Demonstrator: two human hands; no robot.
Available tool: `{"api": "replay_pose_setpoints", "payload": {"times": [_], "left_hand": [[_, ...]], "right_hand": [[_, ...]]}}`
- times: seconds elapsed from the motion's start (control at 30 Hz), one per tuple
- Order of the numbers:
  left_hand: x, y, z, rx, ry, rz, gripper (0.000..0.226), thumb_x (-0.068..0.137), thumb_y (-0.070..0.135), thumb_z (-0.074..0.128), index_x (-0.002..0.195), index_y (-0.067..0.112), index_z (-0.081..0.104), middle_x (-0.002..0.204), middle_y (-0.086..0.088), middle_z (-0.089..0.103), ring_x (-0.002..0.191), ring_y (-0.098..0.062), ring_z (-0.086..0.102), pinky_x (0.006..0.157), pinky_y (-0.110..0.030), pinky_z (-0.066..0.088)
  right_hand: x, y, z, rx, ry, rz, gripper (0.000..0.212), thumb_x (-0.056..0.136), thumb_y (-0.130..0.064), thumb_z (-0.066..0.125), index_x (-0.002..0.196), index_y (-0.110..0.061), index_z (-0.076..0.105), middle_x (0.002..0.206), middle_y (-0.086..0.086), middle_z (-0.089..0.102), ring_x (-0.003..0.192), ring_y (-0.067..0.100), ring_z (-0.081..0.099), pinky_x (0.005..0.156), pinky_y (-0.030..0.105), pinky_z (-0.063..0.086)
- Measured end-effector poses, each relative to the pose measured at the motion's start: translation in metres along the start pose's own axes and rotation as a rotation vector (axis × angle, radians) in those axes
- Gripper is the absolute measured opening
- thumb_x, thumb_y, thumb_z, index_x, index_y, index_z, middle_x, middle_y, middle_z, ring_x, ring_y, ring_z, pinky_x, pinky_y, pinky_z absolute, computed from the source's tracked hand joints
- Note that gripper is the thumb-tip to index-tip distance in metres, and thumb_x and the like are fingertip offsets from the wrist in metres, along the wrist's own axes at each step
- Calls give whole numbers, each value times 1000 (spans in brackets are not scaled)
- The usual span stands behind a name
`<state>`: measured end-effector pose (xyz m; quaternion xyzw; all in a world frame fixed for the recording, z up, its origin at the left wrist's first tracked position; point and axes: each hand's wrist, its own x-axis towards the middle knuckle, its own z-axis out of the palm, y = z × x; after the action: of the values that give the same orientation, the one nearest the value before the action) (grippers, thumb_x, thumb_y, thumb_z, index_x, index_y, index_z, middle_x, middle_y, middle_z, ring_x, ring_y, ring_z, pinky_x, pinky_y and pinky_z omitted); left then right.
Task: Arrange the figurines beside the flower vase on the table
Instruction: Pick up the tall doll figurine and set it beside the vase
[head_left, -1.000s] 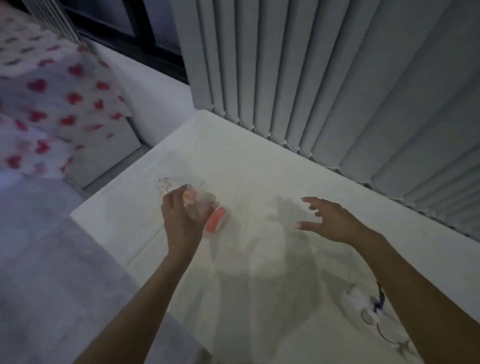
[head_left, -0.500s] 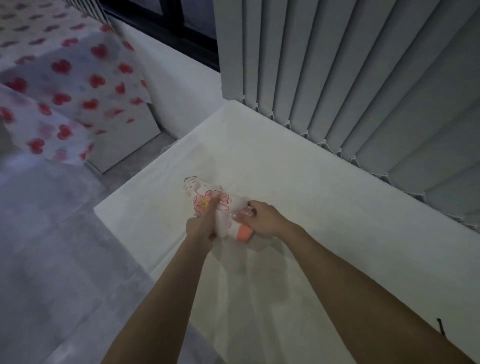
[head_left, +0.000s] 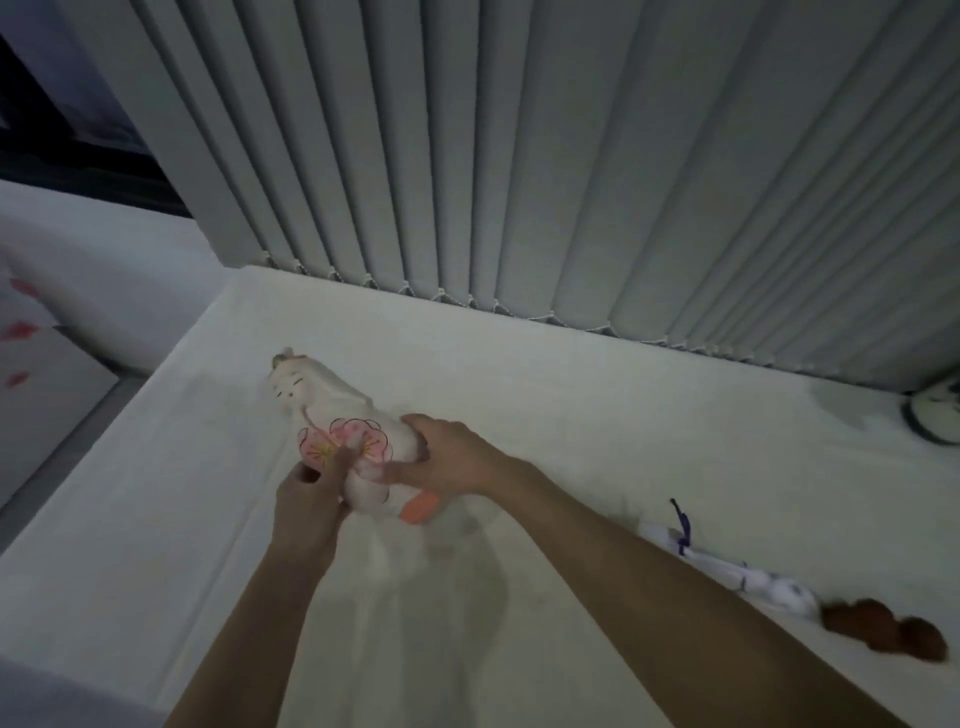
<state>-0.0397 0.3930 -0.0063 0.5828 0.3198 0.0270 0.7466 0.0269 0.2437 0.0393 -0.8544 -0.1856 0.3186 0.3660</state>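
A white cat figurine (head_left: 332, 405) with pink flowers on its body and an orange base lies tilted over the white table (head_left: 597, 405), head toward the far left. My left hand (head_left: 311, 499) grips its lower body from the near side, thumb across the pink flower. My right hand (head_left: 447, 462) holds it from the right, just above the orange base. A white figurine (head_left: 748, 571) with a purple ribbon lies on its side at the right, partly hidden by my right forearm. A brown figurine (head_left: 883, 629) lies beyond it near the right edge.
Grey vertical blinds (head_left: 519, 156) hang along the table's far edge. A round white object with a dark rim (head_left: 935, 421) sits at the far right. The table's left edge drops to the floor, with a heart-patterned cloth (head_left: 21, 332) at the left.
My right hand has come over from the right and taken hold of the cat figurine beside my left hand. The view has swung right, bringing the other figurines into sight.
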Motion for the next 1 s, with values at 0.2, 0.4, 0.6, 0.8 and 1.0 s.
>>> {"api": "replay_pose_setpoints", "payload": {"times": [0.2,0.4,0.6,0.8,1.0], "left_hand": [[-18,12,70,333,-160,314,30,65,15,83,82,22,60,81,5,67,77,-12,64,58,-19,52],[-38,-9,118,470,-431,422,79,52,12,92,118,13,50,110,-3,62,101,-16,61,77,-24,55],[-54,-35,126,466,-539,444,85,43,27,91,116,24,48,107,17,58,93,15,59,68,-2,50],[-66,-55,120,455,-533,451,84,41,31,91,112,32,46,109,15,58,96,12,59,69,-2,50],[-74,-72,116,425,-498,448,80,44,17,92,109,32,47,108,14,58,94,15,58,68,0,48]], "right_hand": [[-53,34,-42,-14,135,88,73,67,-35,81,126,-13,45,122,6,61,107,24,60,89,37,54],[-97,80,-42,73,329,197,85,53,-24,88,123,-11,41,115,4,60,104,23,61,87,38,55],[-118,108,-17,21,494,264,79,58,-32,83,123,-14,42,114,6,65,101,27,64,72,24,45],[-124,123,-1,-55,516,258,77,61,-28,79,126,-13,41,117,6,61,103,26,63,72,20,41],[-128,131,6,-128,508,234,78,63,-25,77,129,-12,38,119,9,59,103,28,62,74,25,44]]}}
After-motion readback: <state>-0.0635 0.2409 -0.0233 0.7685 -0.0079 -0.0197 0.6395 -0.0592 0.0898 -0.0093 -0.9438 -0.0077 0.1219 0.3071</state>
